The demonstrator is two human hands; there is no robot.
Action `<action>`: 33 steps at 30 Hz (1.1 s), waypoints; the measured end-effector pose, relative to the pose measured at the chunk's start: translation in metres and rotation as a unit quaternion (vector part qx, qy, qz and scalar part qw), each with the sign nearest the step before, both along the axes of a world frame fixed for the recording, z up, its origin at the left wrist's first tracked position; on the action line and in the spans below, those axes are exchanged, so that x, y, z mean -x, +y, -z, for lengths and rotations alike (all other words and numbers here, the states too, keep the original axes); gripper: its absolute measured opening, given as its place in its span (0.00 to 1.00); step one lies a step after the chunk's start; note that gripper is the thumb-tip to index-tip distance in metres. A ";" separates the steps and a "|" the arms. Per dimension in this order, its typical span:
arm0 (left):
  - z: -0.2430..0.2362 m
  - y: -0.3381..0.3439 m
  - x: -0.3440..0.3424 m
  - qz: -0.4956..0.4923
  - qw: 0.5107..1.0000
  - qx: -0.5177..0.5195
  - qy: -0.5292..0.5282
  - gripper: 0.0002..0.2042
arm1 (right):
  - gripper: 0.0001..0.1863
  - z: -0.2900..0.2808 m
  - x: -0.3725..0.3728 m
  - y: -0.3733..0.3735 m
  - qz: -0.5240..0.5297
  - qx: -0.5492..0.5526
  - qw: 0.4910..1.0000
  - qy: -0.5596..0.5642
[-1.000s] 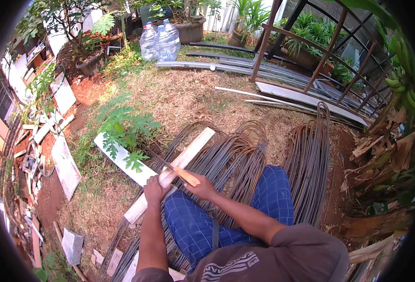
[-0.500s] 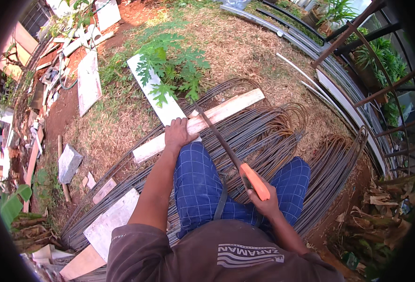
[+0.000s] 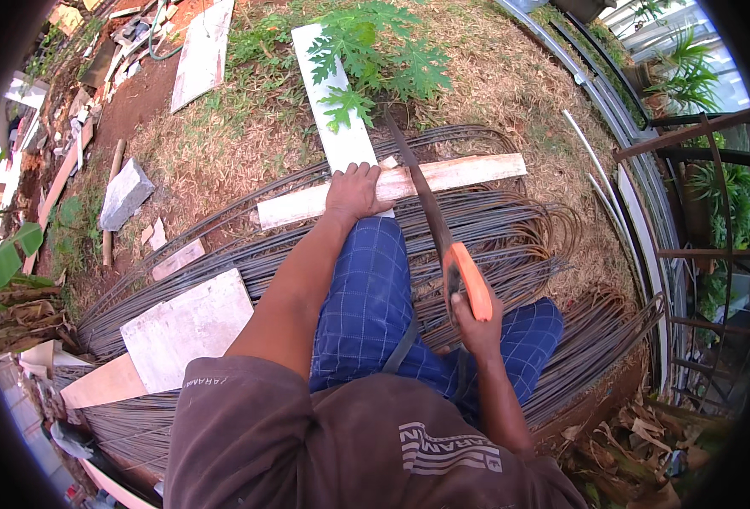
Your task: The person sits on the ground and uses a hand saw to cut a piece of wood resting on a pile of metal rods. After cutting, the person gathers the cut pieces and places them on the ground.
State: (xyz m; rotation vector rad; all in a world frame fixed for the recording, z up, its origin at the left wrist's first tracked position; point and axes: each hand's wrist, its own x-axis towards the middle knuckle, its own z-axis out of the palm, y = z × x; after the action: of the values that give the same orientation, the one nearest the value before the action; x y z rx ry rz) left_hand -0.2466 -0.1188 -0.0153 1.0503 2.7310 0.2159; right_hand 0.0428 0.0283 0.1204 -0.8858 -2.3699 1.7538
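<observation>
A handsaw (image 3: 432,212) with a dark blade and orange handle lies across a pale wooden plank (image 3: 468,171). My right hand (image 3: 479,322) is closed round its handle, above my right thigh. The blade crosses the plank just right of my left hand (image 3: 358,191), its tip reaching past the far edge. That left hand presses on the plank, fingers bent over it near my left knee. Under the plank runs a long white board (image 3: 328,97), pointing away from me. Whether the blade has cut into the wood I cannot tell.
Bundles of bent steel rods (image 3: 485,229) lie beneath and around my legs. A leafy plant (image 3: 375,51) overhangs the white board. At left are a flat pale panel (image 3: 190,327) and a grey block (image 3: 126,195); metal bars and a railing (image 3: 706,253) stand right.
The saw has slid forward across the plank, with more blade beyond the far edge. My left hand stays on the plank. The whole view has shifted and turned a little.
</observation>
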 end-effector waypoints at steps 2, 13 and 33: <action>0.003 -0.004 0.001 -0.001 1.000 0.014 -0.005 0.39 | 0.32 -0.044 -0.066 -0.014 -0.028 -0.033 0.999 0.030; 0.006 0.014 -0.006 -0.005 1.000 -0.028 0.001 0.37 | 0.23 0.038 0.093 0.021 0.064 0.057 0.996 -0.007; -0.001 0.005 -0.001 -0.021 1.000 0.005 0.004 0.38 | 0.32 -0.002 -0.020 0.009 -0.010 0.027 1.000 0.012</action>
State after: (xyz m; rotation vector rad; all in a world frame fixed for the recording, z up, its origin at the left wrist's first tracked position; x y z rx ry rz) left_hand -0.2455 -0.1137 -0.0141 0.9933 2.7604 0.2058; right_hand 0.0624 0.0376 0.1221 -0.8454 -2.3371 1.8325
